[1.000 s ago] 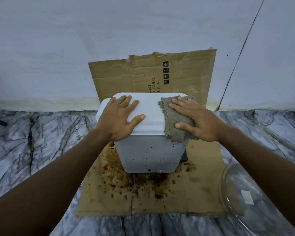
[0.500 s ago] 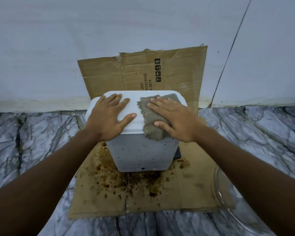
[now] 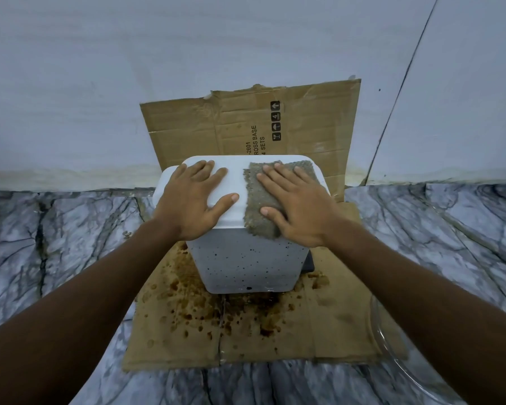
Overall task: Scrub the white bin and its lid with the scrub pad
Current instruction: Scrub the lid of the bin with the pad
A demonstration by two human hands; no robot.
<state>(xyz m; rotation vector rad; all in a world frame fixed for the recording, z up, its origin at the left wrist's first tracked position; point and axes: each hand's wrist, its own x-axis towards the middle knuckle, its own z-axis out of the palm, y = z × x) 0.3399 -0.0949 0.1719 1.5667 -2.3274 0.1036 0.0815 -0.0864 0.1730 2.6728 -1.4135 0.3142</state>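
I'm pressing my right hand (image 3: 297, 206), fingers spread flat, on the scrub pad (image 3: 259, 200) atop the lid (image 3: 234, 176), mid-frame; my left hand (image 3: 195, 203) is bracing, spread. Speckled white bin (image 3: 246, 264) is needing firm overlapping strokes.

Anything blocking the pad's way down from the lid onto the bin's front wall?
Nothing visible. The scrub pad under the right hand overhangs the front edge of the lid, and the wall of the bin below is bare. The left hand lies flat to the side.
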